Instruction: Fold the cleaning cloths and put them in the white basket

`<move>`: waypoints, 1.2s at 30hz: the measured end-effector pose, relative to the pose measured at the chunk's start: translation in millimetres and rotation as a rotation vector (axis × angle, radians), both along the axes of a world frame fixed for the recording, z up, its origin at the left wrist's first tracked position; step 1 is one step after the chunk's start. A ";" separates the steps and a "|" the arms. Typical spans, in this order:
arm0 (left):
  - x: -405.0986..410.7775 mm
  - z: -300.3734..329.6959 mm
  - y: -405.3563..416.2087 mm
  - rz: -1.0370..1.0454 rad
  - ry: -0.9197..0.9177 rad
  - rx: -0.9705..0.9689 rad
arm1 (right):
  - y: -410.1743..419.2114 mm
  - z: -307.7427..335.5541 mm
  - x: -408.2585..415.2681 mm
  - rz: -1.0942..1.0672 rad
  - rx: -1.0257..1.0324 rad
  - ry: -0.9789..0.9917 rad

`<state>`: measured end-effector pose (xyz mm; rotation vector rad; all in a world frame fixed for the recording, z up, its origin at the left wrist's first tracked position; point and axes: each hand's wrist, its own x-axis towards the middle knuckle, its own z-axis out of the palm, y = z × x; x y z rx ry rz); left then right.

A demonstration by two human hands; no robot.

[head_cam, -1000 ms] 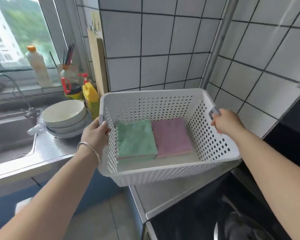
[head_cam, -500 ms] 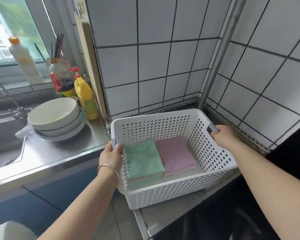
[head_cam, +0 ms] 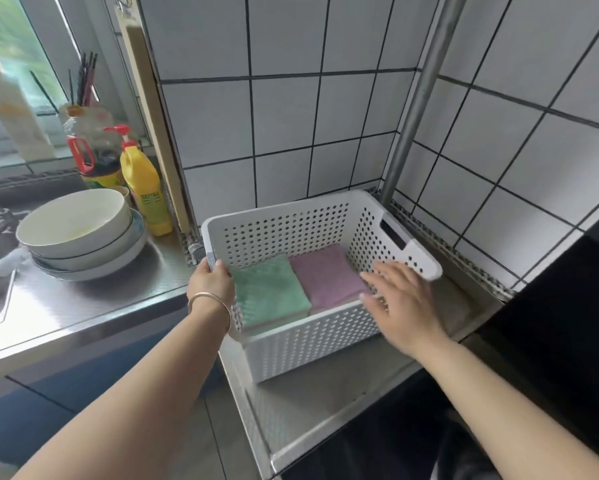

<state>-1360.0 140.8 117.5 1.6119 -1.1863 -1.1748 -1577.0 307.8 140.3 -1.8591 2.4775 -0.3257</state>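
The white perforated basket (head_cam: 311,344) stands on the steel counter in the tiled corner. Inside it lie a folded green cloth (head_cam: 268,291) on the left and a folded pink cloth (head_cam: 325,273) on the right, side by side, with more folded cloth under them. My left hand (head_cam: 210,282) grips the basket's left rim at its handle. My right hand (head_cam: 403,303) hovers with spread fingers over the basket's right front corner, off the right handle.
Stacked white bowls (head_cam: 79,233) sit on the steel counter (head_cam: 93,299) to the left, by the sink. A yellow pump bottle (head_cam: 145,188), a jar with chopsticks (head_cam: 88,140) and a wooden board (head_cam: 152,116) stand behind. A metal pipe (head_cam: 415,98) runs up the corner. A dark hob (head_cam: 550,341) lies right.
The basket has come down from mid-air onto the counter in the corner. My right hand has let go of the right handle and drawn back with fingers spread.
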 end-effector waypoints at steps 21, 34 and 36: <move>-45.3 -8.8 -90.7 0.044 -0.091 0.008 | -75.0 -15.7 -25.5 -0.024 0.255 -0.046; -48.7 -8.7 -95.5 -0.004 -0.045 0.036 | -75.4 -4.4 -28.9 -0.006 0.209 -0.134; -43.9 -11.0 -94.9 -0.043 -0.019 0.038 | -64.0 22.5 -26.7 -0.038 0.014 -0.322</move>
